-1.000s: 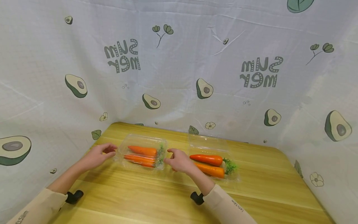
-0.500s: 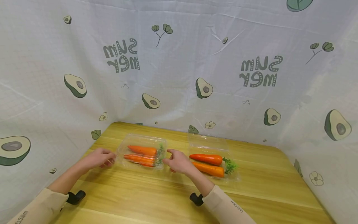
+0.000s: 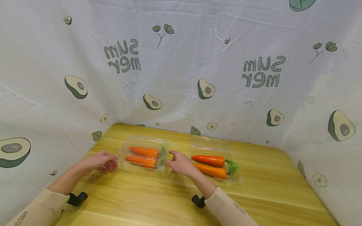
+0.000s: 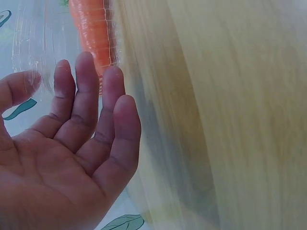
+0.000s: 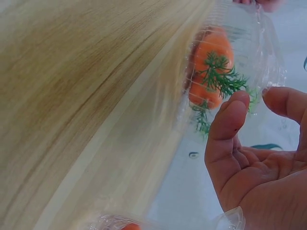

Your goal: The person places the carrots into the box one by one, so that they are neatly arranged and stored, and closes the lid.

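Note:
A clear plastic clamshell box (image 3: 142,140) lies in the head view's left middle, its lid down over two orange carrots (image 3: 144,152) with green tops. My left hand (image 3: 99,160) is at the box's left end, fingers relaxed and thumb apart from them. In the left wrist view the thumb and index fingertips (image 4: 64,76) are close to the clear plastic; contact is unclear. My right hand (image 3: 181,162) is at the right end, by the carrot tops (image 5: 218,72). Its thumb and index finger have a gap between them, the other fingers curled. Neither hand visibly holds anything.
To the right, a second clear box (image 3: 210,143) stands with its lid tipped back, holding two carrots (image 3: 212,171) with green tops, partly behind my right wrist. The wooden table (image 3: 147,201) meets a white avocado-print curtain (image 3: 178,69) at the back and sides.
My left hand has moved slightly down at the box's left end, its fingers turning downward. The right hand stays almost still. Both boxes keep their places.

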Demonstrator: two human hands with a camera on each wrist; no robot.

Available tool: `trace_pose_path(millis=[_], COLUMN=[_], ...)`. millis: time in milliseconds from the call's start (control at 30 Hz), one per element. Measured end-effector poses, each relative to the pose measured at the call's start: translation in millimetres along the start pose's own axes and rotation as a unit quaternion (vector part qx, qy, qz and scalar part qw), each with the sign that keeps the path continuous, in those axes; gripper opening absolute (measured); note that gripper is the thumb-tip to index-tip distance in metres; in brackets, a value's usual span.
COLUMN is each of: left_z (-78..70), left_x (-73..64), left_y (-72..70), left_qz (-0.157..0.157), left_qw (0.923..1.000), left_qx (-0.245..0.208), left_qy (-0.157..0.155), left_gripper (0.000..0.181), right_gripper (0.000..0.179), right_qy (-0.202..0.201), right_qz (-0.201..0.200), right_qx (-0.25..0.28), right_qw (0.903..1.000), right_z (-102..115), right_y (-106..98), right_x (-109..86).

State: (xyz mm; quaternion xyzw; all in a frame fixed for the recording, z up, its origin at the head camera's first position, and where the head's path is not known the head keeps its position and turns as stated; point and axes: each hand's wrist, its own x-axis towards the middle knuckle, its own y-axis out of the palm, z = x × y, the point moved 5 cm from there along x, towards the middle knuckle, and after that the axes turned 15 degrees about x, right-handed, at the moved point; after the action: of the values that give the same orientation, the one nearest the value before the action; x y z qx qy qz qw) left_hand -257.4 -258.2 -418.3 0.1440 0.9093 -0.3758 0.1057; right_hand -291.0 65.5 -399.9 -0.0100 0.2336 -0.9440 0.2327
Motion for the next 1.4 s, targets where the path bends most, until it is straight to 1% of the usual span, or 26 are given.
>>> trace_pose_path(millis=[333, 433, 600, 767, 1067, 1400], left_z=[-0.7, -1.5, -1.8, -1.4, -1.6, -0.7], left_x=[1.7, 1.6, 1.4, 2.4, 1.4, 1.7], left_y=[4.0, 4.3, 4.4, 4.5, 4.8, 5.6], left_qz=[0.007, 0.011, 0.010, 0.007, 0.004, -0.003], left_qw=[0.9995, 0.9994, 0.9993, 0.9991, 0.9985, 0.9977], left_qx=[-0.030, -0.031, -0.034, -0.037, -0.046, -0.054], left_qy=[0.001, 0.010, 0.014, 0.019, 0.030, 0.041], left_gripper=[0.028, 0.028, 0.028, 0.028, 0.028, 0.027], right_gripper=[0.069, 0.070, 0.071, 0.070, 0.066, 0.057], right_qy=[0.002, 0.005, 0.017, 0.028, 0.045, 0.055], right_qz=[0.004, 0.001, -0.007, -0.011, -0.010, -0.009], right_qx=[0.019, 0.021, 0.022, 0.034, 0.103, 0.133], right_qw=[0.9998, 0.9998, 0.9996, 0.9990, 0.9936, 0.9896], right_z=[-1, -1, 0, 0, -1, -7], right_y=[1, 2, 4, 6, 11, 18], right_x=[-1.5, -2.4, -5.1, -8.4, -11.8, -11.8])
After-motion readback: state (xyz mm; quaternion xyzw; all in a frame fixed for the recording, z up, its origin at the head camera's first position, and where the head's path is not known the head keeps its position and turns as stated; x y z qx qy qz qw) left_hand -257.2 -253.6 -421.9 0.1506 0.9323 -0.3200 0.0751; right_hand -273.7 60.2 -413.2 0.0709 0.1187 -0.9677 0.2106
